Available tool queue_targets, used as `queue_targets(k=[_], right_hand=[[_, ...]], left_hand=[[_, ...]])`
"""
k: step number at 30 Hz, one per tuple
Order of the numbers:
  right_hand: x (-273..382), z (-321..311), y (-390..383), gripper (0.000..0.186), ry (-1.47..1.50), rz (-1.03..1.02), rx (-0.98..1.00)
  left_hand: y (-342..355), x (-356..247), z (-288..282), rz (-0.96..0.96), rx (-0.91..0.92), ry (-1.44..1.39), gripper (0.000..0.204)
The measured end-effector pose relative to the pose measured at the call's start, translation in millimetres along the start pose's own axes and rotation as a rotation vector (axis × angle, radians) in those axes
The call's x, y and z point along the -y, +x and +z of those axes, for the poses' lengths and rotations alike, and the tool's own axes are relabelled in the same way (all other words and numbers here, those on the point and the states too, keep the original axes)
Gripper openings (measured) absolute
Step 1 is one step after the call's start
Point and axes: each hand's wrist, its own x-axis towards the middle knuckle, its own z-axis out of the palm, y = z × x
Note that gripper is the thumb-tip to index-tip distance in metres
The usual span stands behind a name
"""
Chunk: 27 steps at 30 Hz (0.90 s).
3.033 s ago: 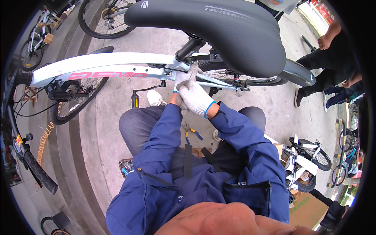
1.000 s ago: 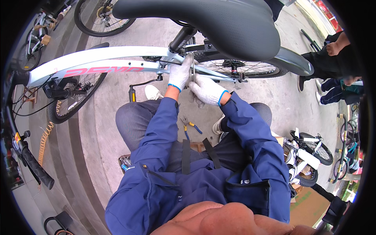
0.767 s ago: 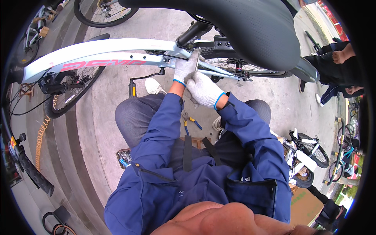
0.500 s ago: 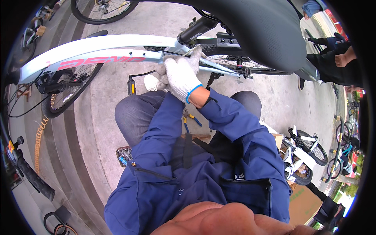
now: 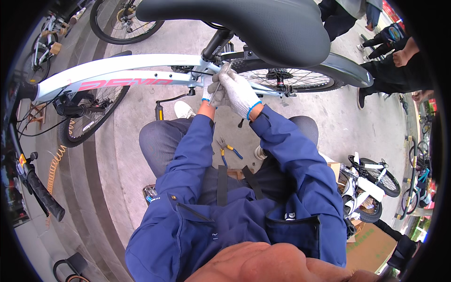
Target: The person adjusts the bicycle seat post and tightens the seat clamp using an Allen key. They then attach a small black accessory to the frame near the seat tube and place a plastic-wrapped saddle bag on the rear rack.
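Note:
In front of me a white bicycle frame (image 5: 112,71) with pink lettering stretches across, under a black saddle (image 5: 277,30) and seat post (image 5: 217,44). My gloved right hand (image 5: 238,92) is closed on a slim grey metal tool (image 5: 218,95), which slants between my hands just below the seat tube. Tight against it, my gloved left hand (image 5: 208,87) has its fingers curled; part of its grip is hidden by the right hand. The rear wheel (image 5: 300,77) is right of my hands, and a crank with a pedal (image 5: 159,112) hangs to the left.
Pliers (image 5: 225,151) with blue-yellow handles lie on the ground between my knees. A box of small parts (image 5: 149,192) is by my left thigh. Bicycles (image 5: 376,176) and a cardboard box (image 5: 371,246) are at the right. People (image 5: 392,75) stand at the far right; steps (image 5: 89,188) run along the left.
My hands have shifted slightly, and the left hand, mostly covered before, now shows below the frame. The slim tool has turned to a steeper slant. The view has moved, with the saddle further left.

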Motion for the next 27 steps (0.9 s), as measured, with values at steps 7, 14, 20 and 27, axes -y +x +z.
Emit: queue_targets(k=[7,14,20,27], right_hand=[[9.3,-45.6,-3.9,0.037,-0.344,0.034,0.147],[14.5,-55.6,2.0,0.041,-0.546,0.018,0.223],[27.5,-65.9,5.3,0.043,-0.724,0.048,0.280],[15.4,-49.5,-12.9,0.039,-0.729,0.071,0.208]], left_hand=[[14.3,-4.8,14.6,0.112,-0.249,0.387,0.037],[13.0,-4.3,22.1,0.177,-0.268,0.432,0.036],[-15.6,-23.5,44.4,0.190,-0.279,0.728,0.036],[-11.9,-17.9,48.4,0.257,-0.208,0.578,0.038]])
